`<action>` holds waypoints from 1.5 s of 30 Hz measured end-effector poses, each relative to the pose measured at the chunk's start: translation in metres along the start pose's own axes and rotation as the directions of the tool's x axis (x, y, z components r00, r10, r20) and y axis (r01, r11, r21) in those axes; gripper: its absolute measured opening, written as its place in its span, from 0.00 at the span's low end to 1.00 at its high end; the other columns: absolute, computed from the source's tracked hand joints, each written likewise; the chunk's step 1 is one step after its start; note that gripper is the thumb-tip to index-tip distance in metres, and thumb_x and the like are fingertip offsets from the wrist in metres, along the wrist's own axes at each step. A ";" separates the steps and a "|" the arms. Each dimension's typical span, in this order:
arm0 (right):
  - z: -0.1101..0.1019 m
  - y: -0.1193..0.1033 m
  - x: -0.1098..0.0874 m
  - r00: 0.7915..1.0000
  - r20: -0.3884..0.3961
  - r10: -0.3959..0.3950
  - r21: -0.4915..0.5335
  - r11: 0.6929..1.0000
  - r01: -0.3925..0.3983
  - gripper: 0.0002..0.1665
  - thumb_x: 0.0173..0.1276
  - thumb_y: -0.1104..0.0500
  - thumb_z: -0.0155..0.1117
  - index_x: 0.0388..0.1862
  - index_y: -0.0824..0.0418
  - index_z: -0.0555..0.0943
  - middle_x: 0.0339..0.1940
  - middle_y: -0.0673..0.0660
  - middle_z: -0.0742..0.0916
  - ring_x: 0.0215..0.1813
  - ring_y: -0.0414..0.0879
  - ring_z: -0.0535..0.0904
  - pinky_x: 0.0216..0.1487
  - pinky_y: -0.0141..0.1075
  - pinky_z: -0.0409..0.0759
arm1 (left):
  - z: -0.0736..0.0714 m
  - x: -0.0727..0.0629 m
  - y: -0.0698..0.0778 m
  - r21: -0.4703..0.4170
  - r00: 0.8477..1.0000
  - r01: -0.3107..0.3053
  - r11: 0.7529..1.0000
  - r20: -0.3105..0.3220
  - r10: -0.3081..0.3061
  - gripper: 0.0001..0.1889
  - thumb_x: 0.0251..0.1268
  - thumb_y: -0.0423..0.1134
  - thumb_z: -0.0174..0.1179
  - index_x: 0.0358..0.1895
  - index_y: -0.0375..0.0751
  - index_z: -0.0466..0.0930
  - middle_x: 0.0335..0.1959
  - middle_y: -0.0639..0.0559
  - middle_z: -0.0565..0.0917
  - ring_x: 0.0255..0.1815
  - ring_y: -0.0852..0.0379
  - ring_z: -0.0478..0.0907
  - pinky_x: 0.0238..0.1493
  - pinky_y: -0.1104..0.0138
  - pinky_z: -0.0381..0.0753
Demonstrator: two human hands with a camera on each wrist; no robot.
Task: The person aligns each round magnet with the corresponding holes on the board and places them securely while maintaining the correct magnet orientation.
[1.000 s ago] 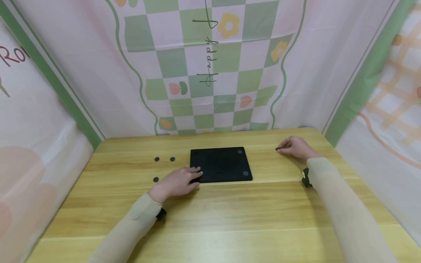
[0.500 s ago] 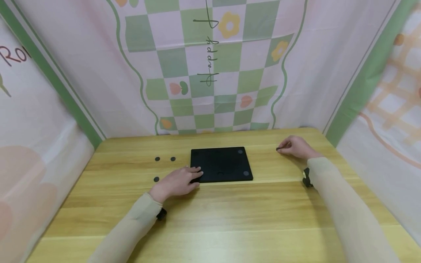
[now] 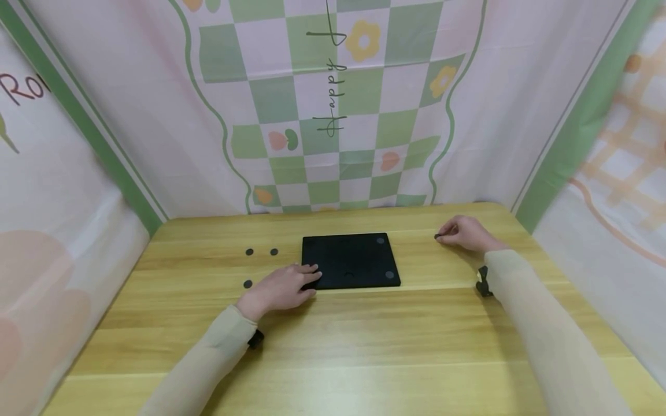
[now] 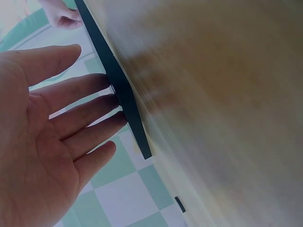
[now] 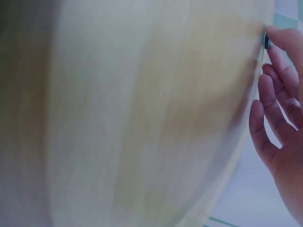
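A flat black rectangular board lies on the wooden table, with grey round spots at its right corners. My left hand rests its straight fingertips on the board's near left corner; the left wrist view shows those fingers touching the board's edge. To the right of the board, my right hand pinches a small dark disc between thumb and fingertip, low at the tabletop. In the right wrist view the disc shows edge-on, the other fingers loosely bent.
Two dark discs, a left one and a right one, lie left of the board. Another disc lies nearer, beside my left wrist. A patterned curtain stands behind the table.
My right hand with the pinched disc has shifted very slightly left. The left hand and the board stay as they were.
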State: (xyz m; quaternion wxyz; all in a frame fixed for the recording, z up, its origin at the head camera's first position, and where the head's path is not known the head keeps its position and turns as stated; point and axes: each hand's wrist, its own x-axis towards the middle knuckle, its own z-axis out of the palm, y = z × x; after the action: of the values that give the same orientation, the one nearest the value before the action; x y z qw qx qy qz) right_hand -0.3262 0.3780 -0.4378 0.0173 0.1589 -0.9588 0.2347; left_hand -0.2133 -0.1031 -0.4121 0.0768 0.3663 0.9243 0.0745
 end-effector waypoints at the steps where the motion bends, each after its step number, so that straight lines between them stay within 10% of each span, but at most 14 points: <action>1: 0.000 -0.001 0.000 1.000 0.000 0.002 0.001 1.000 -0.002 0.10 0.59 0.56 0.71 0.36 0.62 0.86 0.36 0.59 0.87 0.38 0.49 0.80 0.42 0.43 0.78 | 0.000 0.000 0.000 -0.003 1.000 0.000 1.000 0.000 0.000 0.24 0.72 0.48 0.50 0.68 0.44 0.68 0.70 0.47 0.66 0.70 0.45 0.64 0.68 0.54 0.65; 45: 0.017 -0.051 0.024 0.998 -0.013 -0.065 0.060 0.996 0.066 0.09 0.59 0.56 0.71 0.36 0.61 0.87 0.33 0.56 0.87 0.35 0.47 0.79 0.38 0.35 0.76 | 0.001 0.001 -0.002 0.006 1.000 -0.002 1.000 -0.001 0.002 0.24 0.73 0.48 0.49 0.68 0.44 0.68 0.70 0.46 0.66 0.70 0.44 0.63 0.69 0.54 0.64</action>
State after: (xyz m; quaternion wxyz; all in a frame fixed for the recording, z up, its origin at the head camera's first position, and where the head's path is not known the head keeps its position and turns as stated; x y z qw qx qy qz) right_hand -0.3319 0.3200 -0.4279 0.0255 0.1895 -0.9455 0.2636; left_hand -0.2151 -0.1038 -0.4134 0.0751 0.3674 0.9242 0.0721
